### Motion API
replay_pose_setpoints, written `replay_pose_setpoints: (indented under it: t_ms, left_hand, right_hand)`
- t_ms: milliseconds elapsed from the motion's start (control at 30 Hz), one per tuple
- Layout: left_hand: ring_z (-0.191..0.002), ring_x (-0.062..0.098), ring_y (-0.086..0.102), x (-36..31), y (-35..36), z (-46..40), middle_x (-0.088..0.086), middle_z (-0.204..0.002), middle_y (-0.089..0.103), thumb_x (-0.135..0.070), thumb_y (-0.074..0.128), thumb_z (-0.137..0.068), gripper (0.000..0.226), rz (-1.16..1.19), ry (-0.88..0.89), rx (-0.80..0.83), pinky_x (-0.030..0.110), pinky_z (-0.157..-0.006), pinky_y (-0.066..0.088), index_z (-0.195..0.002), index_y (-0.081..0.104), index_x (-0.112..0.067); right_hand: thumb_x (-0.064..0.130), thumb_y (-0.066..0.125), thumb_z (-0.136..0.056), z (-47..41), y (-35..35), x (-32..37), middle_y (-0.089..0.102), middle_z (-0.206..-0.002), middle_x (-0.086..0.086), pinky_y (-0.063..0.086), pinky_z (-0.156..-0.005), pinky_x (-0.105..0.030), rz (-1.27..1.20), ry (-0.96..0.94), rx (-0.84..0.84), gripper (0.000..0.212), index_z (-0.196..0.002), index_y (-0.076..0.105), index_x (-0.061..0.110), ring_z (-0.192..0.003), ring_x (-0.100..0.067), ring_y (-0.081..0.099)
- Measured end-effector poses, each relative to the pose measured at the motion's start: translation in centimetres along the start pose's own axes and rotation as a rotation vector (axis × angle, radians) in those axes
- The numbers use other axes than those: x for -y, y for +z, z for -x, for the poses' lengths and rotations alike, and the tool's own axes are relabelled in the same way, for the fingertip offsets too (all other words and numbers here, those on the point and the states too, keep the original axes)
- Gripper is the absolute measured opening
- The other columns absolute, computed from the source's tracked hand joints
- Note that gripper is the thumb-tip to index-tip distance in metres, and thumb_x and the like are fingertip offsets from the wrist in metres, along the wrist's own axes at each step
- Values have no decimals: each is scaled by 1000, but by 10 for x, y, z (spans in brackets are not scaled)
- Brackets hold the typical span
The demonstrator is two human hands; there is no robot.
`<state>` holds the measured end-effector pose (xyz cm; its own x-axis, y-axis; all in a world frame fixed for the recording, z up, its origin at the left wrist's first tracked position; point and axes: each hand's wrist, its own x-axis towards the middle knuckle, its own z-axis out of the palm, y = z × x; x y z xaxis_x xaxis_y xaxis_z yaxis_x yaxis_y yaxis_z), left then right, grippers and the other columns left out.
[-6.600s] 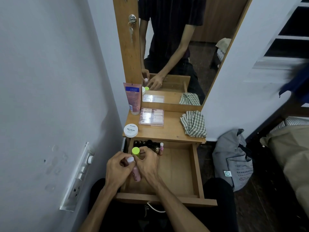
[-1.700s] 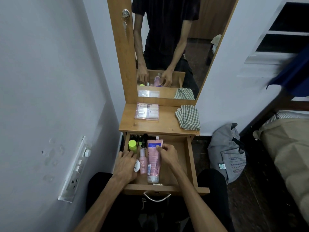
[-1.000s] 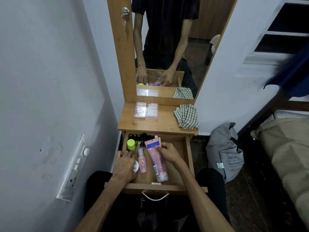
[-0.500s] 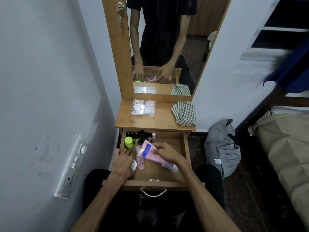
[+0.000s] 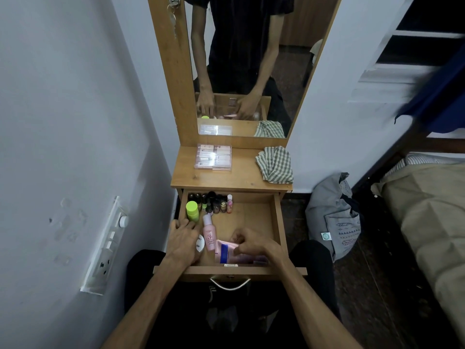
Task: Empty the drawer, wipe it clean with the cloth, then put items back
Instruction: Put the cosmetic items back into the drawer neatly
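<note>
The wooden drawer [image 5: 276, 217] stood pulled open below the desk [image 5: 241, 177]. A pink tube [image 5: 226, 253] with a blue label lay sideways along its front edge, the right hand [image 5: 254, 244] curled over it in a loose grip, hiding the cap end. The left hand [image 5: 182, 241] rested flat, fingers straight, covering most of a white round jar [image 5: 200, 244] beside a lying pink bottle [image 5: 209, 235]. A lime-capped bottle [image 5: 192, 211] and small dark bottles [image 5: 214, 202], hard to tell apart, crowded the back. The checked cloth [image 5: 275, 165] and a clear box [image 5: 214, 157] sat on the desk.
</note>
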<state>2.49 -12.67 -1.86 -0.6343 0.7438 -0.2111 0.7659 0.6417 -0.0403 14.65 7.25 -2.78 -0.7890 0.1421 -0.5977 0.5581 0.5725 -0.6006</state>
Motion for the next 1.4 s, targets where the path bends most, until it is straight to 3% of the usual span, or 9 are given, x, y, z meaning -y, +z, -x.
replay_pose_setpoints:
  t_ms: [167, 333, 433, 600, 767, 1000, 1133, 1300, 1400]
  left_hand:
    - [-117, 17, 49, 2, 1, 1, -7, -122, 64, -43, 70, -71, 59, 71, 1, -32, 36, -94, 23, -126, 57, -28]
    - [-119, 13, 49, 4, -1, 5, -10, -129, 61, -45, 67, -71, 60, 225, -13, -48, 35, -96, 23, -129, 58, -32]
    - [-115, 11, 53, 5, -5, 5, -13, -126, 63, -49, 67, -68, 54, 374, -50, -80, 36, -97, 27, -120, 64, -34]
    - [-84, 15, 67, 7, -27, 3, -10, -92, 73, -22, 71, -80, 11, 746, -248, -334, 31, -76, 53, -90, 74, -26]
    - [-76, 3, 66, 12, -65, -22, -16, -78, 72, -16, 68, -82, 14, 1000, -370, -515, 25, -71, 51, -80, 75, -28]
    - [-85, 9, 66, 21, -103, -86, -9, -90, 73, -26, 65, -84, 15, 1025, -368, -524, 29, -79, 54, -95, 75, -23]
    - [-99, 19, 63, 22, -110, -119, -1, -109, 70, -28, 65, -86, 26, 1000, -367, -404, 32, -85, 49, -110, 69, -18]
    - [-91, 20, 65, 11, -109, -135, -3, -101, 72, -23, 65, -84, 28, 1003, -352, -385, 30, -74, 47, -112, 68, -16]
    - [-101, 18, 66, 9, -107, -136, -3, -113, 72, -22, 67, -84, 41, 1023, -383, -400, 32, -84, 52, -124, 66, -16]
  right_hand:
    - [26, 76, -87, 0, 6, -5, 72, -106, 5, 54, -85, -32, -34, -57, -66, 24, -111, 75, 24, -98, -11, 65]
    - [34, 76, -88, 6, 8, -10, 70, -114, 3, 56, -92, -29, -133, -87, -204, 39, -125, 70, 21, -102, -7, 65]
    - [32, 75, -90, 8, 0, -7, 73, -113, 4, 56, -93, -27, -208, -151, -246, 32, -120, 72, 20, -103, -6, 67]
    - [22, 73, -93, 1, -26, 19, 76, -98, 9, 55, -83, -16, -303, -275, -517, 11, -103, 78, 19, -92, 1, 69]
    - [19, 71, -92, -18, -63, 55, 74, -81, 9, 53, -74, -16, -438, -286, -754, 10, -95, 80, 14, -77, 0, 68]
    - [24, 68, -88, -58, -90, 90, 75, -86, 4, 60, -83, -36, -462, -96, -924, 22, -102, 80, 11, -82, -12, 70]
    - [36, 66, -90, -70, -101, 100, 78, -97, -6, 59, -81, -38, -438, -5, -956, 37, -108, 76, 5, -88, -23, 71]
    - [35, 65, -89, -76, -106, 103, 78, -91, -6, 58, -78, -37, -392, 16, -942, 31, -93, 79, 7, -85, -23, 70]
    - [31, 67, -88, -76, -106, 104, 77, -88, -3, 58, -79, -38, -410, 15, -942, 23, -93, 80, 12, -85, -20, 69]
